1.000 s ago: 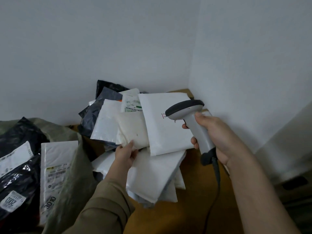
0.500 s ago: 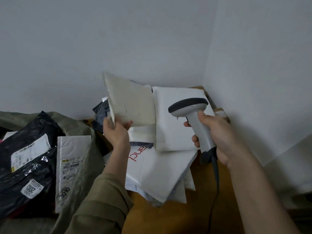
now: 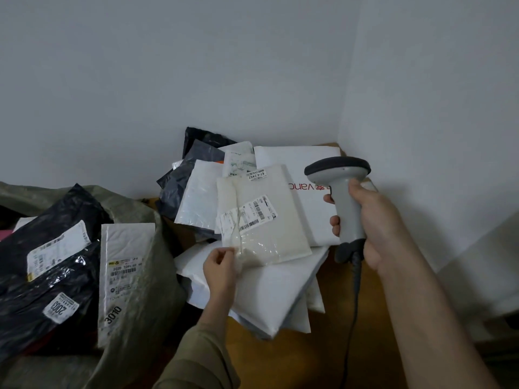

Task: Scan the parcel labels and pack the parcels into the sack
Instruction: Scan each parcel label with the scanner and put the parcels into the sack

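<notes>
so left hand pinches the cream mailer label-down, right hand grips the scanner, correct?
Not quite. In the head view the cream mailer is label-up, barcodes showing. The left hand does pinch its corner, and the right hand grips the scanner.

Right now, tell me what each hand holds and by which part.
The left hand pinches the cream parcel at its near bottom corner. The right hand grips the scanner by its handle.

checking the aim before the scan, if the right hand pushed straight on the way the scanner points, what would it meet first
Probably the cream parcel held by the left hand; the scanner in the right hand faces it, though depth is unclear.
</notes>
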A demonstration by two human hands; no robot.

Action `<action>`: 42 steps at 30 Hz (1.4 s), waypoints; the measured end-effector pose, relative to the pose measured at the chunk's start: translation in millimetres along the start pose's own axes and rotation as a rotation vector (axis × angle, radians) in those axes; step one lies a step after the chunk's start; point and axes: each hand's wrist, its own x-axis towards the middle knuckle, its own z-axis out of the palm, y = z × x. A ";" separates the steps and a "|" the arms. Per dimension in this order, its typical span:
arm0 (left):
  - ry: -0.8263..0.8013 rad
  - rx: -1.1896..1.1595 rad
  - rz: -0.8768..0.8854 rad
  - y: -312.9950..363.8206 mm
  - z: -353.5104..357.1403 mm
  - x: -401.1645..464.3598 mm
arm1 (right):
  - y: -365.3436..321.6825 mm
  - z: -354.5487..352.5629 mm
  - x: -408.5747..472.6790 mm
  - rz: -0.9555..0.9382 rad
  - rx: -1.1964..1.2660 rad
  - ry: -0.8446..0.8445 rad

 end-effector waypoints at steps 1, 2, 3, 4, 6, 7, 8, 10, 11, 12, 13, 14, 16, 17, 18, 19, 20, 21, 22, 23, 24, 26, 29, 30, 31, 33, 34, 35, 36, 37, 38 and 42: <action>0.024 0.041 -0.002 -3.3 0.8 0.0 | 0.9 -0.6 -0.3 0.002 -0.009 -0.011; 0.048 0.088 -0.001 -3.5 2.5 0.7 | 1.7 -0.7 -0.8 0.003 -0.018 -0.021; 0.062 0.137 -0.028 -2.6 3.7 2.7 | 2.3 -0.6 -1.4 0.005 -0.028 -0.029; 0.066 0.152 -0.075 0.3 4.4 4.5 | 3.0 0.0 -2.1 0.010 -0.042 -0.037; 0.022 0.118 -0.185 4.4 3.3 6.4 | 3.7 1.9 -3.8 0.019 -0.075 -0.054; -0.012 0.119 -0.217 5.6 2.3 5.9 | 3.7 3.0 -4.5 0.019 -0.086 -0.064; -0.044 0.142 -0.224 4.5 0.9 6.1 | 3.7 4.0 -5.0 0.015 -0.094 -0.074; -0.089 0.197 -0.210 -0.5 -2.0 8.1 | 4.0 6.0 -5.8 0.011 -0.114 -0.093; -0.118 0.207 -0.223 -2.3 -3.4 9.5 | 3.9 7.0 -6.0 0.011 -0.125 -0.099; -0.154 0.197 -0.250 -3.9 -4.1 10.9 | 4.1 8.0 -6.1 0.013 -0.132 -0.105; -0.190 0.170 -0.299 -2.9 -4.3 11.9 | 4.3 8.8 -6.1 0.014 -0.138 -0.109; -0.216 0.108 -0.349 -1.2 -4.1 13.3 | 4.7 9.6 -6.0 0.015 -0.145 -0.111; -0.221 -0.064 -0.401 2.9 -1.5 16.1 | 5.3 10.3 -5.4 0.018 -0.168 -0.110; -0.206 -0.156 -0.400 5.9 0.3 16.0 | 5.5 10.4 -5.1 0.020 -0.178 -0.111; -0.192 -0.245 -0.386 8.2 3.2 15.4 | 5.6 10.3 -4.9 0.022 -0.184 -0.113; -0.187 -0.329 -0.378 9.7 5.2 14.1 | 5.6 10.1 -4.6 0.022 -0.187 -0.114; -0.212 -0.396 -0.380 10.4 6.7 12.7 | 5.6 9.8 -4.5 0.018 -0.192 -0.113; -0.272 -0.439 -0.404 12.2 7.7 8.6 | 5.3 9.4 -4.6 0.012 -0.198 -0.111; -0.370 -0.451 -0.454 14.6 8.2 2.4 | 5.0 9.0 -4.8 0.008 -0.202 -0.107; -0.485 -0.430 -0.521 17.0 8.8 -3.5 | 4.6 8.7 -4.9 0.006 -0.202 -0.103; -0.577 -0.390 -0.579 18.6 8.9 -7.0 | 3.9 8.4 -5.0 0.007 -0.201 -0.099; -0.637 -0.345 -0.634 18.5 9.0 -6.5 | 3.0 8.0 -4.8 0.015 -0.204 -0.091; -0.503 -0.413 -0.666 17.5 8.8 0.4 | 1.9 7.4 -4.4 0.023 -0.229 -0.087; -0.435 -0.439 -0.657 16.4 8.4 4.0 | 1.6 7.3 -4.4 0.026 -0.237 -0.090; -0.377 -0.473 -0.648 15.8 7.3 6.6 | 1.4 7.2 -4.6 0.031 -0.244 -0.093; -0.295 -0.526 -0.637 13.2 5.6 10.2 | 1.0 7.8 -5.2 0.043 -0.255 -0.101; -0.267 -0.535 -0.633 11.5 5.3 11.6 | 1.0 8.4 -5.4 0.050 -0.253 -0.108; -0.250 -0.540 -0.630 10.3 5.6 11.9 | 1.1 9.4 -5.4 0.059 -0.245 -0.116; -0.242 -0.535 -0.625 9.9 6.2 11.2 | 1.2 10.6 -6.0 0.072 -0.239 -0.125; -0.246 -0.539 -0.624 9.9 7.2 9.6 | 1.4 12.4 -7.1 0.085 -0.238 -0.134; -0.257 -0.546 -0.625 10.3 8.8 8.1 | 2.0 14.1 -8.5 0.092 -0.243 -0.144; -0.289 -0.635 -0.604 8.6 20.1 3.0 | 4.7 20.9 -13.7 0.069 -0.294 -0.200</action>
